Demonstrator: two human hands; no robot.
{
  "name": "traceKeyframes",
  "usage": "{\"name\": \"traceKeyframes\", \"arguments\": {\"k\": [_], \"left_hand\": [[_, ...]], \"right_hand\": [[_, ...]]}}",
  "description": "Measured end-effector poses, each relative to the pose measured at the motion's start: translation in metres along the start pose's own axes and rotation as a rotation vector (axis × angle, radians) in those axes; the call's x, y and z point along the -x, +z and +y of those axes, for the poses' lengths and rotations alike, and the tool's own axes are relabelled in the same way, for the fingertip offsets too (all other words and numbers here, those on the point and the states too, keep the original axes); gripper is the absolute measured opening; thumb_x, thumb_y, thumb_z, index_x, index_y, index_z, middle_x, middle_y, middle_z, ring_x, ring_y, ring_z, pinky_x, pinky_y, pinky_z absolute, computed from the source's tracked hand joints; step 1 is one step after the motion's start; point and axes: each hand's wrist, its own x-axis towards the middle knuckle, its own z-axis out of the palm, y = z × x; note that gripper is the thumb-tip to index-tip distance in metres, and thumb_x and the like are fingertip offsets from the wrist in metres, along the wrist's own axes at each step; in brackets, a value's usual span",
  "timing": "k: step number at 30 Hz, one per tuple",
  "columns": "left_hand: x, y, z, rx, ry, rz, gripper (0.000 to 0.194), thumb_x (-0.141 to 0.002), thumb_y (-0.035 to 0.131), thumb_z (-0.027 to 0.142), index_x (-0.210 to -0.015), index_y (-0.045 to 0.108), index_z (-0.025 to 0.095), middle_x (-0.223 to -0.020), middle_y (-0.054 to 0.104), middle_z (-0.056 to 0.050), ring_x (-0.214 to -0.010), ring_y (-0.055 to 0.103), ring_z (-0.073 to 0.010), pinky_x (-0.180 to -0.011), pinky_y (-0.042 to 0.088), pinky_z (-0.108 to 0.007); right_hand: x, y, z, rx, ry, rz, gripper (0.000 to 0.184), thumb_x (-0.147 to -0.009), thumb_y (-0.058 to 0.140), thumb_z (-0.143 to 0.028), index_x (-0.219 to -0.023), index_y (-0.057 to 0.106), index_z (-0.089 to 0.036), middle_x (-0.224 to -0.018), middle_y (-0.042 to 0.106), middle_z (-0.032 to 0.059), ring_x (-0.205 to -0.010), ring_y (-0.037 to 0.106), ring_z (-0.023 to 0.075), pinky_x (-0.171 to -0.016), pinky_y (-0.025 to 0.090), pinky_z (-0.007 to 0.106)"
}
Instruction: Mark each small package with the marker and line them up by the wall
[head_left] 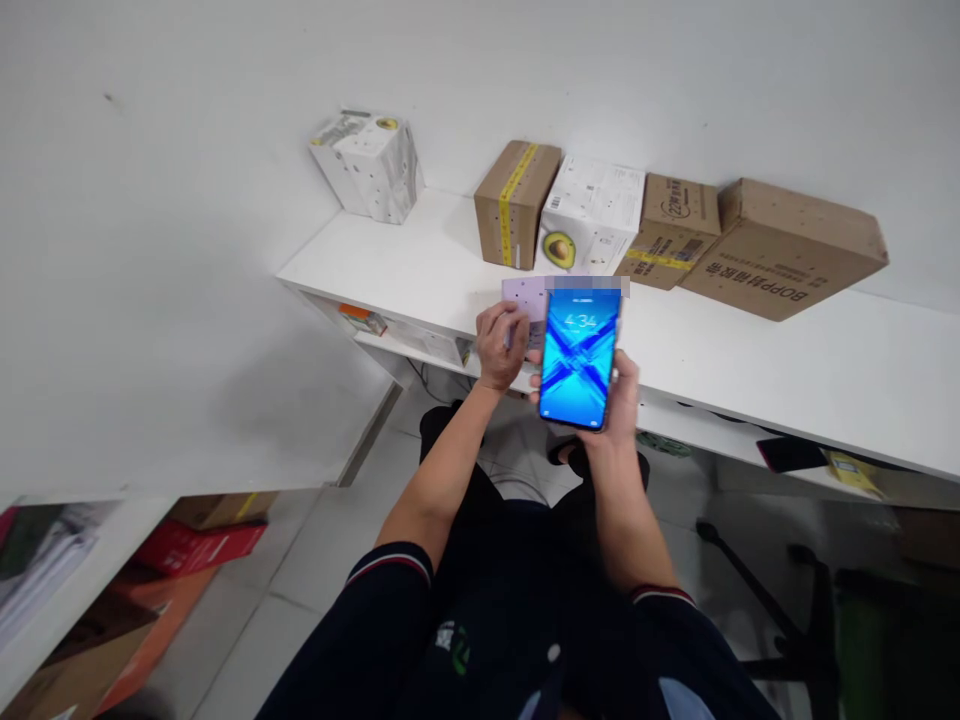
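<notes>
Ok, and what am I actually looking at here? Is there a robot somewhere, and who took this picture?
No robot here: these are a person's own bare hands. The single picture comes from a camera worn on that person's head, looking forward and down, so you see roughly what they see.

The right hand holds a phone with its lit blue screen facing the camera. The left hand is beside it, fingers curled at a lilac item; I can't tell whether it grips that.

On the white desk stand a marbled box at the left, then a brown box with yellow tape, a white box with an avocado picture, and two more brown boxes.
</notes>
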Motion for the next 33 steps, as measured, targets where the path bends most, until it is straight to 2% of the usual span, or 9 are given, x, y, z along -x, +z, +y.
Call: {"name": "traceKeyframes", "arguments": {"k": [4, 7, 10, 13, 18, 22, 25, 29, 33], "left_hand": [[-0.001, 0.0, 0.0, -0.004, 0.049, 0.083, 0.041, -0.101, 0.039, 0.05, -0.094, 0.067, 0.021, -0.105, 0.068, -0.012, -0.106, 0.064, -0.0203, -0.098, 0.053, -0.041], [0.001, 0.001, 0.0, -0.02, 0.047, 0.08, 0.039, -0.101, 0.04, 0.049, -0.095, 0.066, 0.021, -0.106, 0.067, -0.011, -0.106, 0.064, -0.02, -0.099, 0.052, -0.04], [0.001, 0.001, -0.001, 0.011, 0.068, 0.082, 0.034, -0.101, 0.043, 0.045, -0.097, 0.066, 0.02, -0.107, 0.067, -0.012, -0.107, 0.063, -0.0204, -0.1, 0.051, -0.041], [0.002, -0.004, -0.003, 0.018, 0.086, 0.025, 0.029, -0.098, 0.049, 0.043, -0.101, 0.066, 0.02, -0.111, 0.065, -0.012, -0.11, 0.061, -0.0219, -0.102, 0.05, -0.042], [0.0, -0.02, -0.019, 0.059, 0.095, -0.177, 0.033, -0.089, 0.062, 0.037, -0.118, 0.061, 0.021, -0.129, 0.056, -0.014, -0.125, 0.054, -0.0256, -0.109, 0.046, -0.046], [-0.014, -0.026, -0.048, 0.196, -0.108, -0.368, 0.103, -0.068, 0.081, 0.053, -0.152, 0.028, 0.024, -0.157, 0.028, -0.022, -0.143, 0.037, -0.0365, -0.111, 0.041, -0.055], [-0.026, -0.02, -0.061, 0.35, -0.246, -0.575, 0.136, -0.055, 0.087, 0.06, -0.159, 0.005, 0.023, -0.16, 0.024, -0.025, -0.148, 0.029, -0.0412, -0.115, 0.033, -0.06], [-0.034, -0.014, -0.051, 0.506, -0.35, -0.657, 0.132, -0.051, 0.089, 0.055, -0.156, 0.016, 0.019, -0.154, 0.035, -0.024, -0.14, 0.041, -0.0389, -0.106, 0.047, -0.053], [-0.036, -0.044, -0.047, 0.408, -0.456, -0.539, 0.119, -0.048, 0.091, 0.043, -0.149, 0.032, 0.021, -0.152, 0.039, -0.021, -0.131, 0.048, -0.0366, -0.091, 0.057, -0.046]], "right_hand": [[0.006, -0.052, -0.034, 0.322, -0.242, 0.368, 0.061, -0.077, 0.049, -0.07, -0.115, 0.059, -0.024, -0.1, 0.071, 0.007, -0.083, 0.069, 0.0236, -0.066, 0.057, 0.036], [0.007, -0.096, -0.061, 0.809, -0.349, 0.745, 0.057, -0.083, 0.048, -0.064, -0.124, 0.052, -0.024, -0.108, 0.067, 0.0064, -0.083, 0.067, 0.0189, -0.07, 0.053, 0.031], [0.007, -0.13, -0.082, 1.353, -0.235, 1.007, 0.057, -0.087, 0.05, -0.055, -0.132, 0.052, -0.02, -0.116, 0.065, 0.0142, -0.1, 0.064, 0.0269, -0.086, 0.049, 0.041], [0.005, -0.15, -0.092, 1.766, -0.077, 1.167, 0.062, -0.088, 0.053, -0.052, -0.138, 0.051, -0.014, -0.126, 0.061, 0.0249, -0.116, 0.058, 0.0395, -0.095, 0.043, 0.054], [0.003, -0.171, -0.093, 2.055, 0.034, 1.117, 0.067, -0.091, 0.05, -0.051, -0.143, 0.047, -0.008, -0.129, 0.057, 0.0318, -0.119, 0.054, 0.0458, -0.093, 0.041, 0.06], [-0.001, -0.183, -0.091, 2.049, 0.049, 1.122, 0.063, -0.092, 0.049, -0.049, -0.14, 0.053, -0.008, -0.129, 0.058, 0.0305, -0.121, 0.051, 0.0462, -0.094, 0.041, 0.058], [-0.012, -0.187, -0.085, 2.072, -0.107, 1.119, 0.056, -0.091, 0.052, -0.046, -0.131, 0.061, -0.008, -0.132, 0.056, 0.03, -0.123, 0.048, 0.0457, -0.095, 0.04, 0.058], [-0.044, -0.182, -0.074, 2.027, -0.442, 0.836, 0.046, -0.093, 0.044, -0.04, -0.12, 0.066, -0.01, -0.12, 0.064, 0.0247, -0.112, 0.055, 0.0354, -0.097, 0.041, 0.05], [-0.072, -0.18, -0.066, 1.804, -0.513, 0.67, 0.043, -0.092, 0.042, -0.043, -0.108, 0.069, -0.014, -0.094, 0.07, 0.0163, -0.082, 0.062, 0.0265, -0.085, 0.047, 0.04]]}}
